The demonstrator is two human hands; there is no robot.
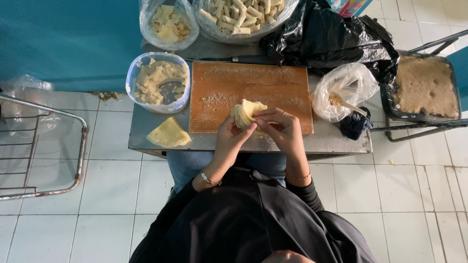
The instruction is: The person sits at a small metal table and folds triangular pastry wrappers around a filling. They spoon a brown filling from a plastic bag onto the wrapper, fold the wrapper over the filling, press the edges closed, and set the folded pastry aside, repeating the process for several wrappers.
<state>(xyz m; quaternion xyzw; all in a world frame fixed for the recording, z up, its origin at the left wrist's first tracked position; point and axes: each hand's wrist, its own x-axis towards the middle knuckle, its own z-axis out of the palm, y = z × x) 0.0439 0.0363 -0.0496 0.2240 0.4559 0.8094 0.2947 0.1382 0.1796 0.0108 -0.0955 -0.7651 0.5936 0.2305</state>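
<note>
Pale yellow pastry wrapper (246,114) is pinched betw. both hands at the near edge of a wooden cutting board (248,87) on a small metal table (146,127). Left hand (233,134) fingers curl round it from below; right hand (282,127) fingertips grip its top fold. Folded wrapper stack (168,134) lies left of board, below a plastic tub (157,82).

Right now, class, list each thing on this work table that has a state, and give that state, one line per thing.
Pastry wrapper: partly folded, held in both hands above the board.
Left hand: fingers closed on the wrapper.
Right hand: fingers pinching the wrapper.
Wooden board: dusted with crumbs.
Plastic tub: open, partly filled.
Bag of rolls: open, full.
Filling tray: full.
Spare wrapper stack: lying flat, untouched.
</note>
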